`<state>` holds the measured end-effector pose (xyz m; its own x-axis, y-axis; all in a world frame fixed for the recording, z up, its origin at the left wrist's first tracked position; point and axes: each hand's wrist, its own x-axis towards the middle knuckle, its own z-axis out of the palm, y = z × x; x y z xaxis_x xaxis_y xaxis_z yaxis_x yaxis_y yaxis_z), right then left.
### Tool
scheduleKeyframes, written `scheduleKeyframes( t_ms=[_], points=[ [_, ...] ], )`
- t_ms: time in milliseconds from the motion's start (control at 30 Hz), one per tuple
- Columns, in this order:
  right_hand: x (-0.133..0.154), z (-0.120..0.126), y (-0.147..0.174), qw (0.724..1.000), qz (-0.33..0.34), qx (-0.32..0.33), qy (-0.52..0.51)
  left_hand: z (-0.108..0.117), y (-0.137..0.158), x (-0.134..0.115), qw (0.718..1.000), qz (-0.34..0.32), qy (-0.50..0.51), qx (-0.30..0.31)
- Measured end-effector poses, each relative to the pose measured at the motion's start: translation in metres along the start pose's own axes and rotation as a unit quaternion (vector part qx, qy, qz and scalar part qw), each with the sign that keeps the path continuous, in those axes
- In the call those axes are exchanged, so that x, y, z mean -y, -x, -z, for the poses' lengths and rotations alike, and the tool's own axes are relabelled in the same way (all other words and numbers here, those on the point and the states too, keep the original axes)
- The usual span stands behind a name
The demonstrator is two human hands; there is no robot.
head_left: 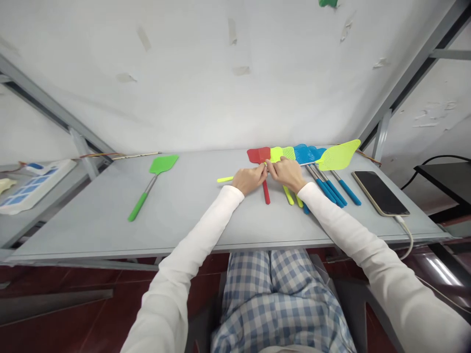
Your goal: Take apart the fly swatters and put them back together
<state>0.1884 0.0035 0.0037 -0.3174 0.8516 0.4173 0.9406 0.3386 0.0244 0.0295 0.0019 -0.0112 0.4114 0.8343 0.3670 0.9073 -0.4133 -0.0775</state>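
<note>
Both hands are closed on one yellow-green fly swatter (339, 156), held sideways above the table. My left hand (249, 179) grips it near its handle, whose end sticks out to the left. My right hand (289, 173) is around the metal rod, its fingertips meeting those of the left. Beneath my hands lies a red fly swatter (266, 192), its head toward the wall. Beside it are yellow fly swatters (288, 195), partly covered by my right hand. Several blue fly swatters (345, 189) lie overlapping further right.
A green fly swatter (137, 206) lies apart on the left of the grey table (110, 230). A phone (381, 192) with a white cable rests near the right edge. Metal frame posts (84, 152) stand at the sides; a white wall (206, 98) rises behind.
</note>
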Motion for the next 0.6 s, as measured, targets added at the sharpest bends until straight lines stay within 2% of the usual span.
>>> scheduleKeyframes(
  t_ms=[100, 167, 267, 367, 467, 533, 600],
  points=[
    [-0.005, 0.003, 0.001, 1.000, 0.003, 0.015, -0.001, 0.000, 0.001, -0.003, 0.999, -0.027, 0.006, 0.015],
    [-0.010, 0.005, 0.000, 1.000, 0.010, 0.001, 0.003, 0.001, 0.001, -0.001, 0.999, -0.033, 0.019, 0.015],
    [-0.013, 0.005, -0.002, 0.998, 0.050, -0.029, -0.005, 0.003, 0.001, 0.003, 0.999, -0.019, 0.034, 0.009],
    [-0.010, -0.001, -0.001, 0.997, 0.079, 0.002, -0.024, 0.003, 0.000, 0.007, 0.999, 0.005, 0.033, 0.008],
    [-0.008, -0.008, 0.001, 0.998, 0.022, 0.056, -0.007, 0.003, 0.001, 0.009, 0.999, 0.013, 0.034, 0.016],
    [-0.009, -0.011, -0.001, 0.997, -0.015, 0.065, 0.028, 0.004, 0.001, 0.010, 0.999, 0.011, 0.041, 0.025],
    [-0.012, -0.011, -0.004, 0.997, -0.018, 0.060, 0.055, 0.005, -0.001, 0.009, 0.998, -0.001, 0.058, 0.039]
  ],
)
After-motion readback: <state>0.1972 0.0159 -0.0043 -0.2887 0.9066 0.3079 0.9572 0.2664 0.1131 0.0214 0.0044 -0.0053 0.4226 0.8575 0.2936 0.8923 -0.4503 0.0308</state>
